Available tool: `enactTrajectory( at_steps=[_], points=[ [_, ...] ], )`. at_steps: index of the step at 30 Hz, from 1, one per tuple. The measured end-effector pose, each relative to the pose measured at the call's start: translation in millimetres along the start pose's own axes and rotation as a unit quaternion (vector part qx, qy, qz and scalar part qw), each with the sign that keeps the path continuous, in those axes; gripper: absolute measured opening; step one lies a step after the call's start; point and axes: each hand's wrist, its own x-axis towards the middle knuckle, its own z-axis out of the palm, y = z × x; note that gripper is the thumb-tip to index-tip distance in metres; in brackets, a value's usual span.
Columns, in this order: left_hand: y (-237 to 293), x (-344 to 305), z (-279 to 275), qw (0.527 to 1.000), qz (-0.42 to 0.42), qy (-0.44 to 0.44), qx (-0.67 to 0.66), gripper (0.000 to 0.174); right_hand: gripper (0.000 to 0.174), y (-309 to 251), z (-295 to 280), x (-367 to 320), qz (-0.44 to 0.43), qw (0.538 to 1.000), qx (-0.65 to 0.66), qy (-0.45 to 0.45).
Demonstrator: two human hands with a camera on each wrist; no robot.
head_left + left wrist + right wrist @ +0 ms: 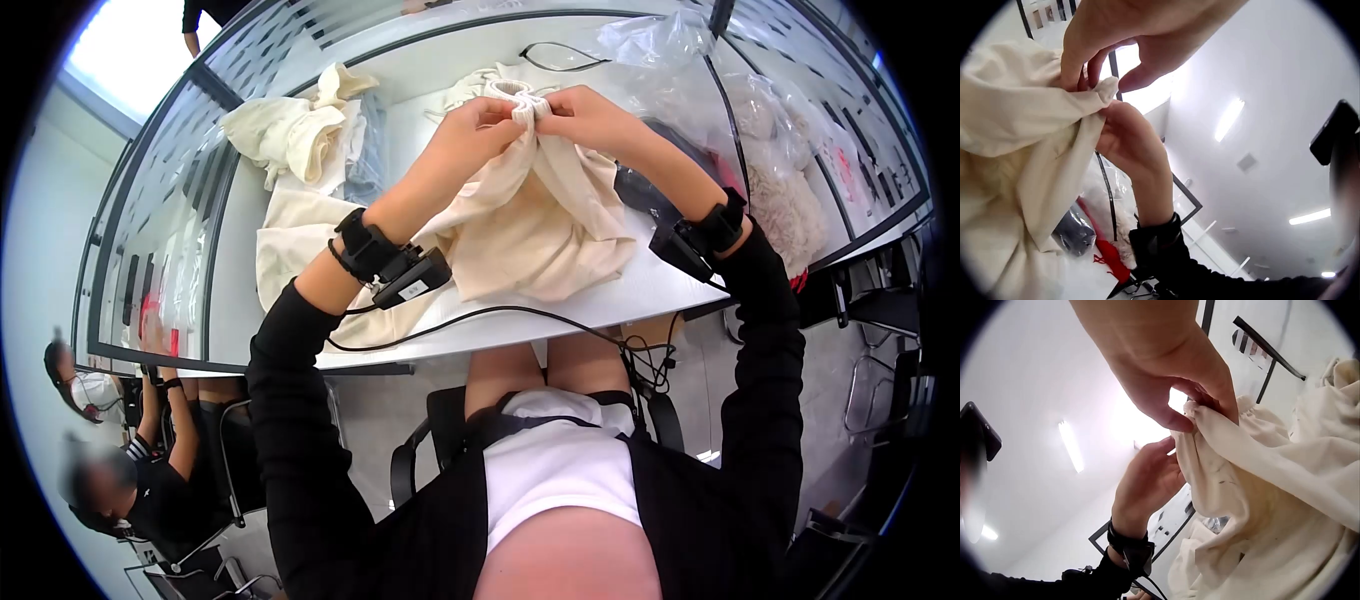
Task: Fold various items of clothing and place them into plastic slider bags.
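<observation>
A cream cloth (540, 240) with a gathered, ribbed-looking edge (512, 88) is raised at its top, and its lower folds spread over the white table. My left hand (472, 135) pinches that edge from the left between thumb and fingers. From the right, my right hand (592, 120) pinches the same edge close beside it. In the left wrist view the cloth (1029, 119) hangs in loose folds from both hands. The right wrist view shows small dark marks on the inner side of the cloth (1229, 469).
More cream cloth (290, 135) lies bunched at the left of the table, beside clear plastic packaging (366, 150). Plastic bags (660, 45) and a fluffy beige item (785, 215) are at the right. A black cable (480, 312) runs along the table's front edge.
</observation>
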Motion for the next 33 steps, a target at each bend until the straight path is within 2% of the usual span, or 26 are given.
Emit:
enactTrajectory(
  at_steps=[2, 5, 6, 8, 9, 10, 12, 13, 16, 17, 20, 21, 24, 25, 28, 29, 30, 32, 33],
  points=[
    [-7.0, -3.5, -3.2, 0.999, 0.037, -0.032, 0.017, 0.036, 0.027, 4.4, 1.3, -7.3, 0.004, 0.999, 0.038, -0.026],
    [-16.4, -9.1, 1.9, 0.993, 0.088, -0.009, 0.078, 0.028, 0.037, 11.3, 12.4, -15.3, -0.012, 0.998, 0.043, -0.044],
    [-19.7, -10.9, 4.9, 0.990, 0.108, -0.004, 0.093, 0.026, 0.038, 10.7, 16.3, -19.1, -0.026, 0.999, 0.013, -0.018],
    [-20.7, -15.5, 10.0, 0.990, 0.095, 0.002, 0.100, 0.026, 0.039, 8.3, 25.2, -29.6, -0.052, 0.997, -0.050, 0.034],
    [-26.1, -15.6, 11.1, 0.991, 0.102, 0.000, 0.092, 0.027, 0.037, 8.4, 30.7, -33.8, -0.058, 0.994, -0.045, 0.079],
    [-29.3, -15.1, 12.1, 0.990, 0.110, -0.001, 0.084, 0.028, 0.036, 8.7, 31.1, -36.6, -0.036, 0.996, -0.056, 0.067],
    [-30.5, -12.0, 4.7, 0.952, 0.201, 0.022, 0.230, 0.032, 0.035, 9.5, 28.3, -41.9, 0.005, 0.996, -0.077, 0.041],
    [-30.7, -10.6, -0.7, 0.921, 0.244, 0.034, 0.301, 0.035, 0.034, 23.9, 30.6, -41.8, -0.034, 0.998, -0.022, 0.038],
    [-27.0, -8.6, -15.9, 0.888, 0.296, -0.015, 0.351, 0.042, 0.037, 26.6, 29.5, -60.1, -0.134, 0.988, -0.063, 0.035],
    [-30.1, -4.1, -26.2, 0.868, 0.307, -0.075, 0.383, 0.041, 0.042, 21.3, 26.3, -65.7, -0.154, 0.983, -0.099, 0.008],
    [-22.8, 1.4, -39.4, 0.825, 0.334, -0.190, 0.415, 0.037, 0.046, 17.0, 27.1, -77.2, -0.266, 0.960, -0.084, 0.009],
    [-15.6, 2.6, -38.8, 0.819, 0.349, -0.212, 0.404, 0.029, 0.054, 12.4, 25.9, -83.6, -0.236, 0.968, -0.083, -0.019],
    [1.3, 9.6, -39.7, 0.858, 0.190, -0.353, 0.320, 0.023, 0.061, 10.3, 32.2, -93.5, -0.249, 0.962, -0.109, -0.012],
    [3.3, 12.4, -39.1, 0.844, 0.216, -0.356, 0.338, 0.023, 0.065, 3.0, 33.5, -98.4, -0.230, 0.968, -0.096, -0.011],
    [21.1, 1.8, -26.9, 0.840, 0.212, -0.360, 0.346, 0.030, 0.063, 4.1, 28.5, -106.4, -0.174, 0.976, -0.128, -0.041],
    [19.6, -3.0, -21.2, 0.833, 0.223, -0.349, 0.366, 0.044, 0.050, 10.4, 29.1, -104.9, -0.209, 0.971, -0.118, -0.020],
    [13.1, -6.4, -18.9, 0.837, 0.198, -0.352, 0.369, 0.061, 0.044, 15.8, 28.7, -103.7, -0.208, 0.972, -0.112, -0.014],
    [1.7, -8.9, -11.1, 0.850, 0.224, -0.324, 0.349, 0.067, 0.033, 23.1, 27.3, -103.4, -0.207, 0.973, -0.103, -0.007],
    [-3.8, -7.8, -9.2, 0.849, 0.199, -0.324, 0.366, 0.066, 0.023, 23.1, 27.1, -104.1, -0.197, 0.976, -0.092, 0.004]
  ],
)
